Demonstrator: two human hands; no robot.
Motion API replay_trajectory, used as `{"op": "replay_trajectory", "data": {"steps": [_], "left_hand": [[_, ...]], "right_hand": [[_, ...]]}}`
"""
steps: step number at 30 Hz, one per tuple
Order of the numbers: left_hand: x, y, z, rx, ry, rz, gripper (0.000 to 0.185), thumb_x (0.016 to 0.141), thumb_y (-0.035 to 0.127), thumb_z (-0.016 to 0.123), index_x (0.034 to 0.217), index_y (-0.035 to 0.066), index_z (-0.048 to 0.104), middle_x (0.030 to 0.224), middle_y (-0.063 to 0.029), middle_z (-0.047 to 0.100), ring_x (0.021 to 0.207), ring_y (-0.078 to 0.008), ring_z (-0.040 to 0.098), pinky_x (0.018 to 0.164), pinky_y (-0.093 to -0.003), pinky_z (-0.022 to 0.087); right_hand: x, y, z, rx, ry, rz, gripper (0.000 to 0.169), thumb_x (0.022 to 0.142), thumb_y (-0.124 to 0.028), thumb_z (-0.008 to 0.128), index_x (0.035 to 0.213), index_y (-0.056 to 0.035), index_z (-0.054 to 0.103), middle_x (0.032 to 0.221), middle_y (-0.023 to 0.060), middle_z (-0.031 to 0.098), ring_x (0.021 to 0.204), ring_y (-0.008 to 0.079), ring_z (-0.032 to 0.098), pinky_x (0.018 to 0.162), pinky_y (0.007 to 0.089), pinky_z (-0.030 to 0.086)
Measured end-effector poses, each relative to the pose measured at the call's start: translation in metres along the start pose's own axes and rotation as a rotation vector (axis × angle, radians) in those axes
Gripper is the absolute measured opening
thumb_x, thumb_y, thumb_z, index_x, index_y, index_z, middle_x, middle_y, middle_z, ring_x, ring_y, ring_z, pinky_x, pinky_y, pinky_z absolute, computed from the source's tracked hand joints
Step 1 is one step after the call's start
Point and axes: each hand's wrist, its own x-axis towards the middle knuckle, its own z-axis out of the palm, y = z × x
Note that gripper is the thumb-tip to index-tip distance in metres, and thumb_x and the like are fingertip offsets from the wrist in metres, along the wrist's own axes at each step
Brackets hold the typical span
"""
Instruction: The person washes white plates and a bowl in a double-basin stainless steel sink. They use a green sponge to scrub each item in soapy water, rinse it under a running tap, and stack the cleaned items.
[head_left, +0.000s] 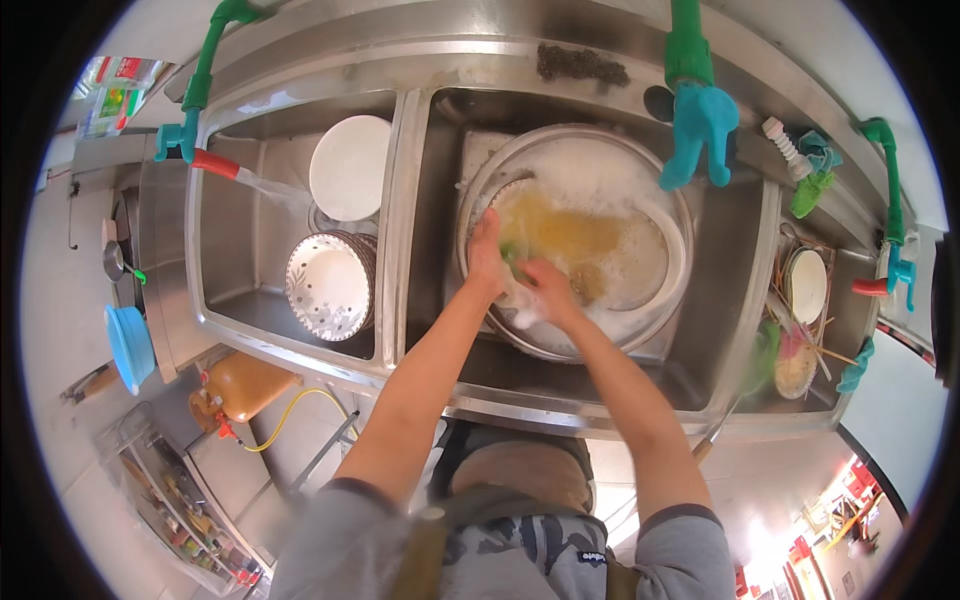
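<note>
A large round metal basin (574, 135) of sudsy, yellowish water stands in the middle sink. At its left side my left hand (486, 255) grips a dark-rimmed bowl (512, 196), tilted and partly covered by foam and my hands. My right hand (550, 292) presses a green scrubbing cloth (513, 256) against the bowl; motion blurs both the hand and the cloth. The thick pale rim of another dish (677, 259) curves out of the water at the basin's right.
In the left sink, water runs from a red-tipped tap (216, 163) near a white plate (350, 167) and stacked patterned bowls (330, 289). A blue-green tap (701, 127) overhangs the basin. Chopsticks and dishes (808, 285) fill part of the right sink.
</note>
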Motion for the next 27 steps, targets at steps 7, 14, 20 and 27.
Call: {"op": "replay_trajectory", "data": {"steps": [7,14,20,27], "left_hand": [[-0.043,0.018,0.023,0.066,-0.001,-0.297,0.064,0.086,0.06,0.04,0.133,0.017,0.036,0.129,-0.0076,0.042,0.114,-0.0231,0.046,0.085,-0.0414,0.045],[-0.018,0.017,-0.002,-0.145,-0.093,-0.35,0.062,0.084,0.064,0.037,0.129,0.021,0.041,0.119,-0.0064,0.051,0.104,-0.0218,0.052,0.076,-0.0393,0.048],[-0.034,0.006,0.019,0.127,-0.053,-0.214,0.065,0.086,0.06,0.04,0.137,0.024,0.026,0.124,-0.0057,0.047,0.109,-0.0221,0.047,0.073,-0.0425,0.049],[-0.044,0.018,0.029,0.015,-0.075,-0.366,0.065,0.085,0.062,0.036,0.13,0.016,0.035,0.121,-0.0094,0.049,0.103,-0.0276,0.054,0.076,-0.0487,0.049]], "right_hand": [[0.029,0.032,-0.012,-0.891,0.509,0.039,0.031,0.082,-0.021,0.05,0.108,-0.0065,0.056,0.105,0.0135,0.058,0.1,0.0285,0.053,0.088,0.0368,0.04],[0.026,-0.026,0.022,0.482,0.046,0.167,0.034,0.086,-0.025,0.046,0.112,-0.0067,0.057,0.111,0.0144,0.057,0.103,0.0313,0.051,0.085,0.0395,0.04],[-0.009,0.015,-0.039,-0.684,-0.152,0.092,0.038,0.089,-0.033,0.039,0.109,-0.0082,0.06,0.108,0.0185,0.06,0.116,0.0322,0.044,0.092,0.0414,0.037],[0.047,-0.024,-0.013,0.232,-0.011,0.255,0.04,0.085,-0.037,0.047,0.109,-0.0073,0.058,0.117,0.0158,0.053,0.113,0.0339,0.045,0.093,0.0446,0.035]]}}
